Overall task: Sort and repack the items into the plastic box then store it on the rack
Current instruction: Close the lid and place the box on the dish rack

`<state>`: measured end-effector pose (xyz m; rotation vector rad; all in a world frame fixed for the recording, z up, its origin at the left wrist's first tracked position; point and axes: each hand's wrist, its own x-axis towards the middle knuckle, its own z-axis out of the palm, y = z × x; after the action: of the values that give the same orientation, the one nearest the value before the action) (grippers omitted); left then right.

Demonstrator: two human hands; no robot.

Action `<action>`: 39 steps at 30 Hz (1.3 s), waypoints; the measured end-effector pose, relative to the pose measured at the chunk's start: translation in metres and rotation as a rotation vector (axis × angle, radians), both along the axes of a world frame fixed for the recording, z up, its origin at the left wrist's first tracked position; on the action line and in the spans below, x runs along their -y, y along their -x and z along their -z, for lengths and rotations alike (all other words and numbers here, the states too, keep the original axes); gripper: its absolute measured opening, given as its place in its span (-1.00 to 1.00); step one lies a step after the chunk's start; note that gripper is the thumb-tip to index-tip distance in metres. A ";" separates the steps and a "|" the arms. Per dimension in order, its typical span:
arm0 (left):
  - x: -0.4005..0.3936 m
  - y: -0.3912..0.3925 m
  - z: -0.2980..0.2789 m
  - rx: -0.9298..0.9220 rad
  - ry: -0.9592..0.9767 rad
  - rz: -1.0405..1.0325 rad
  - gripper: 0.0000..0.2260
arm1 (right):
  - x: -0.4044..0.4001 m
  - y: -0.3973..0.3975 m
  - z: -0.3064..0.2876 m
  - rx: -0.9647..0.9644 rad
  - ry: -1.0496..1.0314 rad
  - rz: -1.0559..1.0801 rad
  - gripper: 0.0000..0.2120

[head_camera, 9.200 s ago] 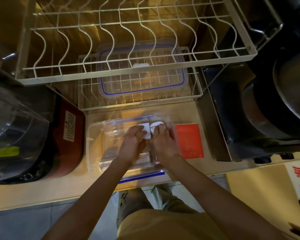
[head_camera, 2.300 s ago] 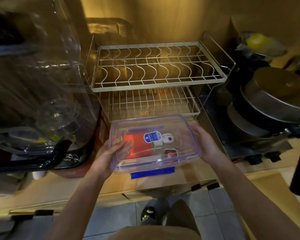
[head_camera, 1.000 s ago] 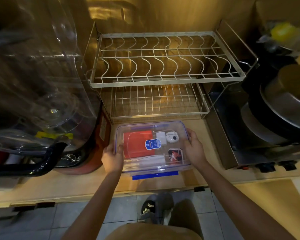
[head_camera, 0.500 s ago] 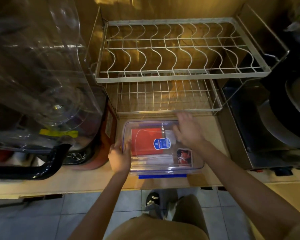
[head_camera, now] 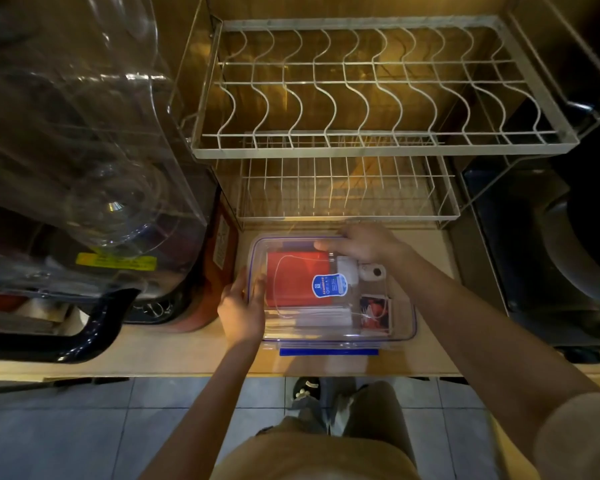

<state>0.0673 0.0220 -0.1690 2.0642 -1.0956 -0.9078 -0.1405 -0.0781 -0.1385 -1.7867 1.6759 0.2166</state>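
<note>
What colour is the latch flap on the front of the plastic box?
Blue. The latch flap on the plastic box shows best in the head view, at the near edge.

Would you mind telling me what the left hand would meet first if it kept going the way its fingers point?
The left hand points away from the person along the plastic box's left wall. Straight on, it would probably meet the lower rack shelf first, though depth is unclear.

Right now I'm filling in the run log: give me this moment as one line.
plastic box: lidded, on counter before rack | left hand: against box's left side | right hand: on lid's far edge | step: not yet racked
</note>
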 end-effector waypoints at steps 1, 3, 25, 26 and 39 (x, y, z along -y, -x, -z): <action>0.000 0.000 0.000 -0.004 0.001 -0.002 -0.57 | 0.001 0.000 -0.001 0.023 -0.017 0.019 -0.31; 0.000 0.001 -0.001 -0.011 0.003 -0.006 -0.57 | 0.001 -0.001 0.000 0.036 -0.015 0.038 -0.30; 0.000 0.002 0.003 -0.010 0.012 -0.005 -0.57 | -0.027 -0.016 0.018 0.293 0.470 0.355 -0.60; 0.000 0.002 0.003 -0.008 0.018 -0.001 -0.58 | -0.027 -0.016 0.016 0.267 0.453 0.332 -0.58; 0.000 -0.001 0.006 0.029 0.035 0.035 -0.59 | -0.163 -0.008 0.014 0.036 0.442 -0.218 -0.30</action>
<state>0.0687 0.0225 -0.1752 2.0412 -1.1585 -0.8714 -0.1329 0.0851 -0.1529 -2.2868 1.5877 -0.1016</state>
